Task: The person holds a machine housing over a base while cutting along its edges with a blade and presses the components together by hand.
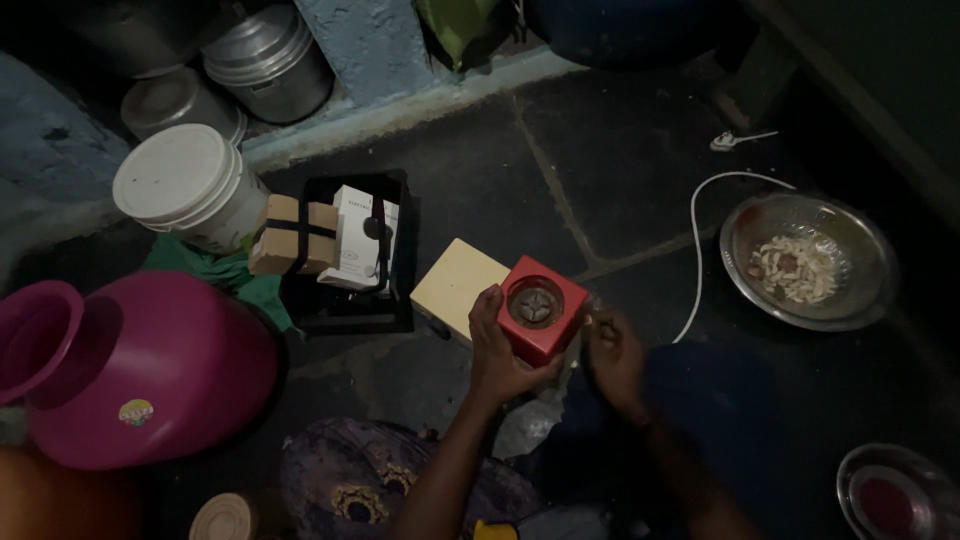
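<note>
Pink plastic pot (150, 370), white lidded bucket (185, 185), steel bowl of peeled pieces (810, 262), white cord (697, 245), cardboard boxes (330, 240)

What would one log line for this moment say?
left hand: grips red square grinder base | right hand: beside base, contents unclear | right: white cord, steel bowl of pale pieces

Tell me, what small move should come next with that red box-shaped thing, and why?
Probably steady the red base flat on the floor. The left hand grips its side and holds it tilted, while the right hand sits at its other edge, apparently holding nothing.
</note>
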